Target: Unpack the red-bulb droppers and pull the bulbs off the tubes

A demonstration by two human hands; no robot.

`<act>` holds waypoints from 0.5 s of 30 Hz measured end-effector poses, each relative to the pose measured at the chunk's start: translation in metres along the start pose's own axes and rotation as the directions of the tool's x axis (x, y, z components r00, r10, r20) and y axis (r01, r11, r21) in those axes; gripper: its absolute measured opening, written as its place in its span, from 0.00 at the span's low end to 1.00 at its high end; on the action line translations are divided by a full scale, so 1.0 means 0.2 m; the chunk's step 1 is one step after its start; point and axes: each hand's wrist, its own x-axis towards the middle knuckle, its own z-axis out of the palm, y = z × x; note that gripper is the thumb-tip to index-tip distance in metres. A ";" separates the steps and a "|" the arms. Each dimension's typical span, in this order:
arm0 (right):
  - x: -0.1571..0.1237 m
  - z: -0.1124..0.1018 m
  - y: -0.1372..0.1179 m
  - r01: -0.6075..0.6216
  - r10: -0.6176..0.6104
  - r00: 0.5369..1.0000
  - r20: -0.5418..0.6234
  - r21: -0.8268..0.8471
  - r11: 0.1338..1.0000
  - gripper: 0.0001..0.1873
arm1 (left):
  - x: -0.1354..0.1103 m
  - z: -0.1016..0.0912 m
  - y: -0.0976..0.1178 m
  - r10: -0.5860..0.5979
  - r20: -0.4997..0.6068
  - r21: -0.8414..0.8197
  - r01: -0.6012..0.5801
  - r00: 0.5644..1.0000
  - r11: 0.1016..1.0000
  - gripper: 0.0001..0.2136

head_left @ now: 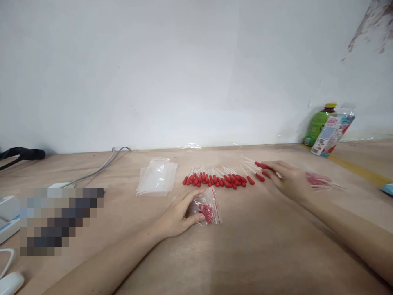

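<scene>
My left hand (182,213) grips a clear zip bag (216,215) with a red zip line; red bulbs (206,212) show through its plastic. Its thumb lies across the bag's near side. A row of droppers (215,180) with red bulbs and thin clear stems lies just beyond, bulbs toward me. At the right end of that row, my right hand (284,178) has its fingers closed on the red bulb of a dropper (260,165). Beneath those fingertips lie a few loose droppers (259,177).
Left of the row sits a stack of flat clear bags (158,178). A filled bag (317,180) lies beyond my right wrist. At the back right stand a green bottle (316,127) and a carton (331,133). Cables (101,170) and a white power strip (10,221) are on the left.
</scene>
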 end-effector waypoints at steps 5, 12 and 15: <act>-0.08 0.15 0.01 0.168 -0.125 0.963 0.239 -0.171 0.971 0.16 | 0.00 0.00 0.00 0.005 0.009 -0.008 -0.005 1.000 1.000 0.25; -0.07 0.15 -0.01 0.125 -0.084 0.961 0.263 -0.143 0.982 0.16 | 0.00 0.00 0.00 0.000 0.010 -0.003 0.000 1.000 1.000 0.25; -0.06 0.11 -0.09 0.074 -0.052 0.982 0.180 -0.122 0.990 0.18 | 0.00 0.00 0.00 0.020 -0.007 -0.004 -0.020 1.000 1.000 0.25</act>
